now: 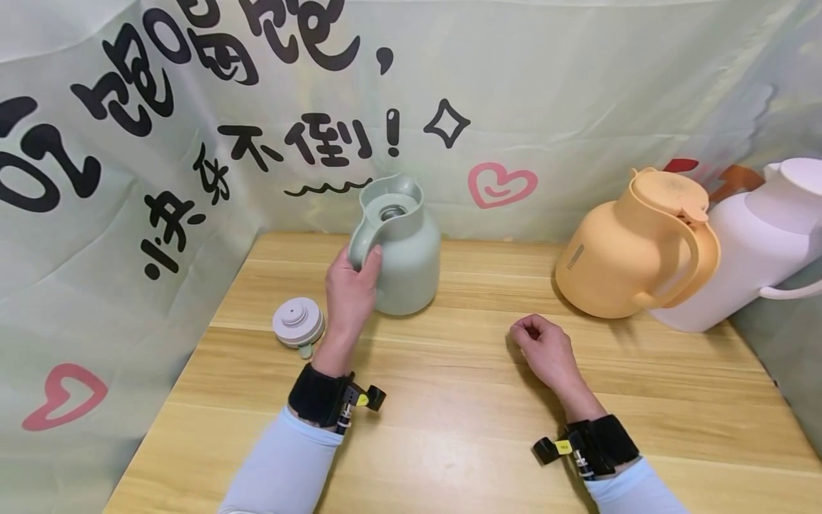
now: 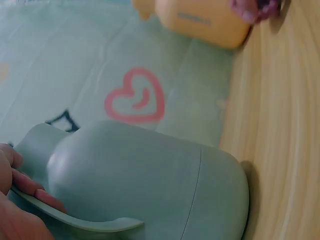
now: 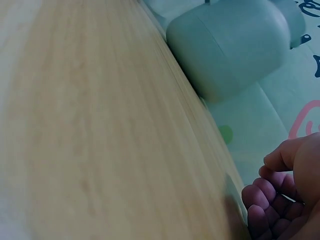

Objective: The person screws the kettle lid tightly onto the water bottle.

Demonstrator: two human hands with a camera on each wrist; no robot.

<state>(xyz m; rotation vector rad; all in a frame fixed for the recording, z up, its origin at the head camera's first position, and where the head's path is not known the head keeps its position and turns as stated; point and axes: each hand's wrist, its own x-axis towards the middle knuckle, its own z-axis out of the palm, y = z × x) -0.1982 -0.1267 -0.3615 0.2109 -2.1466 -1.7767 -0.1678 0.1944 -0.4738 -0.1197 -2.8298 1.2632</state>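
Observation:
A sage-green thermos jug [image 1: 411, 260] stands on the wooden table near the back cloth, its mouth uncovered at the top. My left hand [image 1: 352, 289] grips the jug's handle, fingers wrapped round it and thumb along its upper part. The left wrist view shows the handle [image 2: 95, 225] running down from those fingers. To the left of that hand lies a round lid [image 1: 298, 323], white with a small green tab. My right hand [image 1: 542, 350] rests low over the table at the right, fingers loosely curled and holding nothing, as the right wrist view also shows.
A yellow-orange jug [image 1: 616, 264] with its lid on stands at the back right. Behind and beside it is a taller pale lilac jug [image 1: 758, 250]. A printed cloth [image 1: 578, 93] hangs along the back and sides of the table [image 1: 443, 428].

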